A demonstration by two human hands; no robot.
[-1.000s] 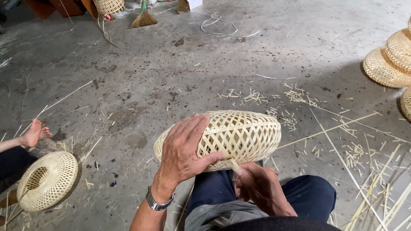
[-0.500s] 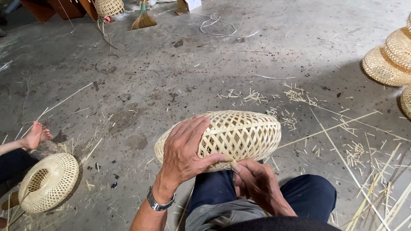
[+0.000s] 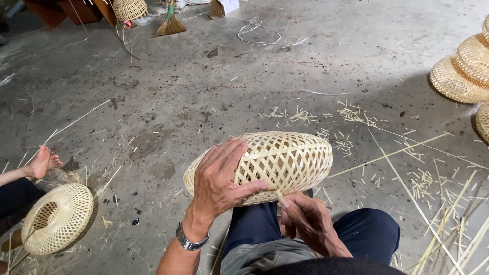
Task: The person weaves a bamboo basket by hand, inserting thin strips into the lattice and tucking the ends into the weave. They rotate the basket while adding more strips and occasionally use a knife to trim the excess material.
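1. Gripping the near flank of an oval woven bamboo basket [image 3: 277, 164], the left hand [image 3: 220, 179] is spread wide, palm flat on the weave, thumb pressed along its lower edge
2. The basket lies on its side over the person's knee, stretching from under the left hand out to its right
3. Just below the left thumb, the right hand [image 3: 305, 222] is curled nearly closed, its fingertips pinching a loose bamboo strip end [image 3: 278, 194] at the basket's underside
4. A metal wristwatch [image 3: 190, 239] sits on the left wrist, directly behind that hand
5. Far out to the left of the left hand, a round woven ring-shaped basket [image 3: 56, 218] rests on the concrete floor [image 3: 204, 91] beside another person's bare foot [image 3: 42, 162]
6. Well to the right of the right hand, bamboo splints [image 3: 448, 224] and short offcuts lie scattered on the floor; beyond them a stack of finished baskets [image 3: 461, 71] stands at the edge
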